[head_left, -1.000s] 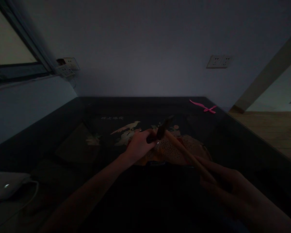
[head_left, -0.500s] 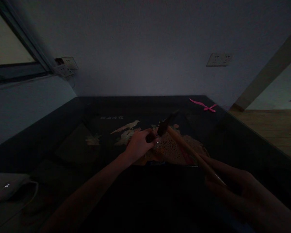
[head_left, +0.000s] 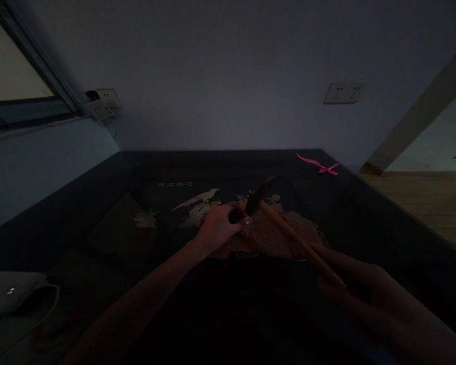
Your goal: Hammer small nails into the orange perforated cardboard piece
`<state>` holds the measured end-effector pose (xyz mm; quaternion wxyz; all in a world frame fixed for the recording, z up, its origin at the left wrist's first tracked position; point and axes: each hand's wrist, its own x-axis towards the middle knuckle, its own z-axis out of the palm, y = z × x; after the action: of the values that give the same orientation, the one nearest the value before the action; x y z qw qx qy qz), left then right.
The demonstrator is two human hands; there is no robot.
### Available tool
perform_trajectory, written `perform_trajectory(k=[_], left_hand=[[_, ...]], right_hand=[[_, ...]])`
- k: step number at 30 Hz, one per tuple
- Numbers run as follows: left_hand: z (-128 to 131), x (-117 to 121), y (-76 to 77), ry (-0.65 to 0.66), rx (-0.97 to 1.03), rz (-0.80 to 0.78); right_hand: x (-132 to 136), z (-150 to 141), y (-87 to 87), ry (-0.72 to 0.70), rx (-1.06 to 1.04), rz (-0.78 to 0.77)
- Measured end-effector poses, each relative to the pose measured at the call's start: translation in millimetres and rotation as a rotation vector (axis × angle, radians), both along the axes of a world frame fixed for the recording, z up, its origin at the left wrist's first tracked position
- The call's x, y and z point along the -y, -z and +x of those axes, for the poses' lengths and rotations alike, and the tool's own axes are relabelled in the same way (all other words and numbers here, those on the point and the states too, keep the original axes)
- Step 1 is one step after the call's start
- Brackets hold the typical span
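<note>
The scene is very dim. My right hand (head_left: 359,284) is closed around the wooden handle of a hammer (head_left: 287,230), near the handle's lower end. The dark hammer head points up and left, right beside the fingertips of my left hand (head_left: 218,223). My left thumb and fingers are curled into a pinch; a small shiny spot shows at their tips, too dark to name. Underneath lies a tan sheet covered in dark holes or dots (head_left: 268,237), with orange and red parts at its edges. Whether the hammer touches anything cannot be made out.
The dark tabletop (head_left: 220,165) bears a printed bird (head_left: 201,197) and flowers. A pink ribbon (head_left: 325,168) lies at the far right. A white device (head_left: 11,291) with a cable is at the left. Sockets (head_left: 344,93) sit on the wall behind.
The hammer head has come slightly down and left toward my left fingertips, and my right hand has shifted a little left. My left hand stays in place.
</note>
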<state>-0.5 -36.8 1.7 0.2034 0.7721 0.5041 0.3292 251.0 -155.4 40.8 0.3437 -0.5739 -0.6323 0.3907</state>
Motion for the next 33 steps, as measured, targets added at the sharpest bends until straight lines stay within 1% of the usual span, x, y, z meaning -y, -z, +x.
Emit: perform_trajectory(k=[3,7,10,14,16,20,24,29,33], left_hand=[[0,0,-0.1,-0.001,0.001,0.003],[1,0,-1.9,-0.01,-0.02,0.004],[1,0,-2.4,-0.012,-0.039,-0.002],[1,1,-2.4,-0.02,-0.014,-0.031],[1,1,-2.9,-0.021,-0.007,-0.038],[1,1,-3.3,-0.021,-0.041,-0.044],[0,0,-3.1,-0.016,-0.071,-0.019],[0,1,-2.4,-0.006,-0.025,-0.026],[-1,-1,-0.5,0.0,-0.031,-0.042]], right_hand=[[-2,1,1.3,-0.062,0.044,-0.05],[-1,0,-4.1,-0.094,0.097,-0.029],[-1,-4,-6.9,-0.113,0.079,-0.084],[0,-6,-4.3,-0.087,0.061,-0.11],[1,-3,-3.9,-0.096,0.071,-0.13],[0,-3,-6.5,-0.132,0.047,-0.13],[-2,-5,-8.6,-0.103,0.04,-0.144],[-1,-5,-10.0,-0.097,0.073,-0.052],[-1,-7,-9.0,-0.073,0.09,-0.076]])
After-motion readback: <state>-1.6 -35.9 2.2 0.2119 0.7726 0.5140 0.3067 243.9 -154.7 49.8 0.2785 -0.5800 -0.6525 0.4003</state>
